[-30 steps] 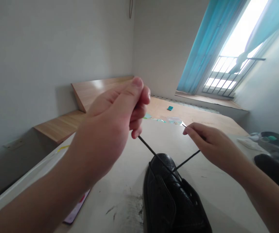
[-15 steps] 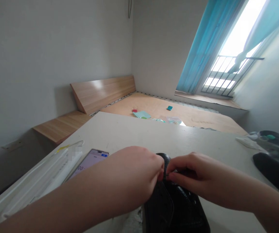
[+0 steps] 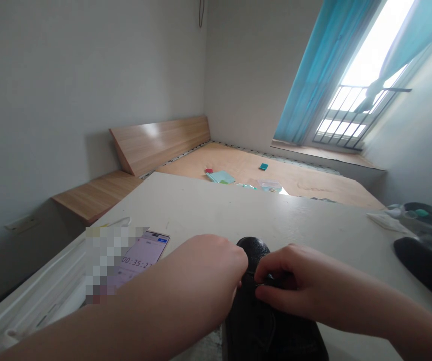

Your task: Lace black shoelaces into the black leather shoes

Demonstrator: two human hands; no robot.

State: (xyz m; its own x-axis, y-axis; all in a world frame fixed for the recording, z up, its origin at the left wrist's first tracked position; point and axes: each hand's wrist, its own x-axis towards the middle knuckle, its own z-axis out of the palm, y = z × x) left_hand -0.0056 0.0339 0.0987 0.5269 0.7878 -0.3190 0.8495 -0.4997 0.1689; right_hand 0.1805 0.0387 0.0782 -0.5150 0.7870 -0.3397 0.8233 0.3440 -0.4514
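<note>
A black leather shoe lies on the white table with its rounded, shiny toe pointing away from me. Along its left side, my left hand is curled into a fist, back of the hand up. Its fingertips are hidden, so what they grip cannot be seen. From the right, my right hand reaches over the shoe's upper, thumb and forefinger pinched together. Something small, thin and dark shows at the pinch, too small to name. My forearms and hands cover part of the shoe.
Left on the white table are a phone with a running timer and a clear plastic package. At the right edge sit a black object and a transparent bag. Beyond is a bed with small items.
My hands have drawn slightly apart; the left moved a little left and down. More of the shoe's toe shows between them, and the phone's timer is more visible.
</note>
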